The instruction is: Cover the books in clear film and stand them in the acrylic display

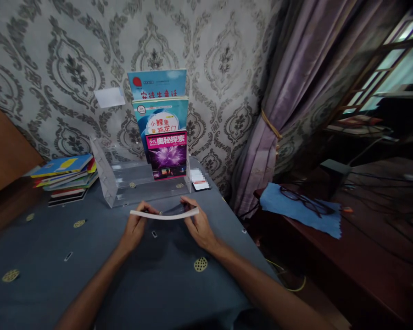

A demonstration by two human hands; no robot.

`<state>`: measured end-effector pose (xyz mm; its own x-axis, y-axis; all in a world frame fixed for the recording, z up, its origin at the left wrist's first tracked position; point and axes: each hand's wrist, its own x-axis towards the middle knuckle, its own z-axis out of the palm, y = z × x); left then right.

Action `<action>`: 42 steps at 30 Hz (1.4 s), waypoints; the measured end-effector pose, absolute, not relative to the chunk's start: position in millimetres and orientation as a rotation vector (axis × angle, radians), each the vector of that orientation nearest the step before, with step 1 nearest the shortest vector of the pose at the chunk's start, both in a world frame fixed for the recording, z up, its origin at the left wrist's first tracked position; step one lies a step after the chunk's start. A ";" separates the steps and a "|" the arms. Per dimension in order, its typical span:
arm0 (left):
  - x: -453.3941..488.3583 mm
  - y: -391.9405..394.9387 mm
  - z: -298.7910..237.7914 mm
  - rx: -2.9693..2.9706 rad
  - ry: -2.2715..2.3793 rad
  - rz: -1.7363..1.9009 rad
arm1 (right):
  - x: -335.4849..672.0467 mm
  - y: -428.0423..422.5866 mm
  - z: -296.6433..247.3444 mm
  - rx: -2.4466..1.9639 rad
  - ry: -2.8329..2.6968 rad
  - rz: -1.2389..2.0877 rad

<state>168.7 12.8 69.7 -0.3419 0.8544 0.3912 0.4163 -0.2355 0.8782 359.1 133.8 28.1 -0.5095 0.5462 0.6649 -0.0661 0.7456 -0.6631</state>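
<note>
My left hand [137, 221] and my right hand [198, 224] grip a thin book [165, 217] by its two ends. I see it edge-on, slightly bowed, so its cover is hidden. Just beyond it stands a clear tiered book rack [134, 195]. On the rack's right side, three books lean in steps: a purple-and-pink one [168, 156] in front, a light blue one [165, 110] behind it, and another blue one [158, 80] at the back. The left side of the rack holds no books.
A pile of books [69, 174] lies left of the rack on the blue-grey cloth [44, 256]. Right of the rack is a phone-like item [200, 179], partly blurred. Glasses [306, 201] rest on a blue cloth [271, 204] on a dark red table [296, 252]. A purple curtain [278, 101] hangs behind.
</note>
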 end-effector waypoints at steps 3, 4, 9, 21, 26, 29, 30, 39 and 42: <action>166.6 16.6 76.6 1.547 1.630 1.653 | 359.0 137.7 31.5 -0.243 -1.959 0.753; 165.9 18.5 80.1 1.567 1.622 1.671 | 358.1 140.3 33.6 -0.198 -1.955 0.742; 164.9 37.0 100.9 1.598 1.608 1.840 | 341.6 166.6 47.8 -0.163 -1.922 0.718; 142.7 89.2 113.8 1.671 1.598 1.930 | 300.6 229.8 75.9 -0.152 -1.860 0.675; 141.3 96.3 114.6 1.672 1.583 1.897 | 300.9 237.5 69.9 -0.081 -1.817 0.687; 137.4 101.5 120.0 1.677 1.603 1.883 | 304.5 239.0 75.7 -0.142 -1.871 0.676; 134.8 104.3 122.6 1.684 1.615 1.875 | 304.9 240.1 79.8 -0.191 -1.907 0.658; 106.3 137.3 140.5 1.616 1.725 1.844 | 289.9 268.5 120.6 -0.426 -2.093 0.518; 101.0 140.9 144.2 1.675 1.738 1.804 | 287.9 275.7 127.6 -0.480 -2.130 0.477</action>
<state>101.0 140.9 144.2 -0.3762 0.7151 0.5892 0.5620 -0.3294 0.7587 287.9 275.7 127.6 -0.5414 0.4988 0.6768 0.1625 0.8519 -0.4978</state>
